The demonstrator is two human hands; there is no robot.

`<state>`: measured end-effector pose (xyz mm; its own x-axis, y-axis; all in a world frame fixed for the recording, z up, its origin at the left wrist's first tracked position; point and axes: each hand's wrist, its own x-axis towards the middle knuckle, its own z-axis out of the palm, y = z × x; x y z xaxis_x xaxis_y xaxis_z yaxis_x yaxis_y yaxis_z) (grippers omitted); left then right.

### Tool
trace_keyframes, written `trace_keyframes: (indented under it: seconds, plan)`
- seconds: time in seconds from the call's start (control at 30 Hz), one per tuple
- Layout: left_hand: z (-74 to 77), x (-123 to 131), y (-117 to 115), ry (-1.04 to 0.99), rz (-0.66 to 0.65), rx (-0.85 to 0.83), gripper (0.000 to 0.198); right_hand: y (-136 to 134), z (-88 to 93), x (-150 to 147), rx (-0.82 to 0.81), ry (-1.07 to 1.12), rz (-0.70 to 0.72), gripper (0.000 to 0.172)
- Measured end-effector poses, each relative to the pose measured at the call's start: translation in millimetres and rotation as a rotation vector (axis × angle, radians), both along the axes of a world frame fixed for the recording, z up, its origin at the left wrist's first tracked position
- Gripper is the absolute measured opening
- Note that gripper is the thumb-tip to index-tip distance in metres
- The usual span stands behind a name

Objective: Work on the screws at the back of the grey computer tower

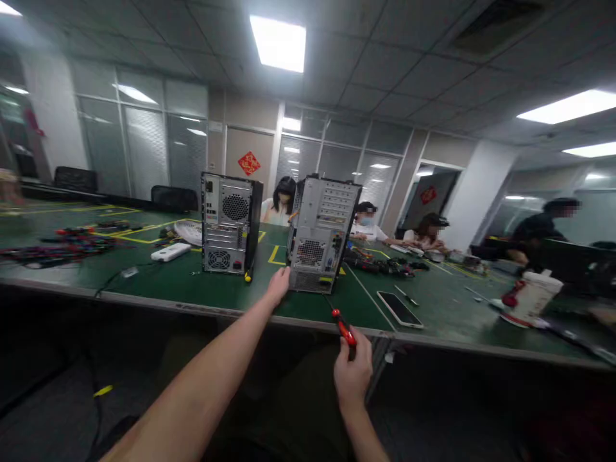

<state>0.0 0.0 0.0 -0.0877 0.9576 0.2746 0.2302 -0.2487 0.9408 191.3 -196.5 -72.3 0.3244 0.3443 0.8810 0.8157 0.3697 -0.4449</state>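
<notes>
My left hand [279,283] reaches forward and its fingers wrap the lower left corner of a grey computer tower [321,232] that stands upright on the green table [202,282], rear panel toward me. My right hand [353,373] is closed around a screwdriver with a red and black handle [344,328], held below the table's front edge with the shaft pointing up at the tower. A second tower [230,223], darker, stands upright just left of the first.
A smartphone [399,308] lies right of the grey tower. A white jug [533,296] sits far right. Cables and tools [62,247] are strewn at left, with a white power strip [170,251]. Several people sit behind the table.
</notes>
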Motion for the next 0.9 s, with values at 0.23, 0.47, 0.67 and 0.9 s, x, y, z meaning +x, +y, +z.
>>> trace_keyframes:
  seconds: [0.23, 0.47, 0.67, 0.9]
  plan:
    - [-2.1, 0.4, 1.5, -0.037, -0.004, 0.023, 0.04, -0.7, 1.3, -1.2, 0.0, 0.034, 0.005, 0.033]
    - [0.1, -0.1, -2.3, -0.055, -0.007, 0.018, 0.039, -0.7, 0.9, -0.6, 0.019, 0.008, 0.034, 0.031]
    - [0.9, -1.2, -2.9, -0.073, -0.021, 0.0, 0.039, 1.0, -1.4, -1.2, 0.03, -0.036, 0.022, 0.03]
    - [-3.7, -1.6, 2.0, -0.084, -0.033, 0.011, 0.04, -0.3, 0.8, -1.7, 0.023, -0.034, 0.016, 0.029]
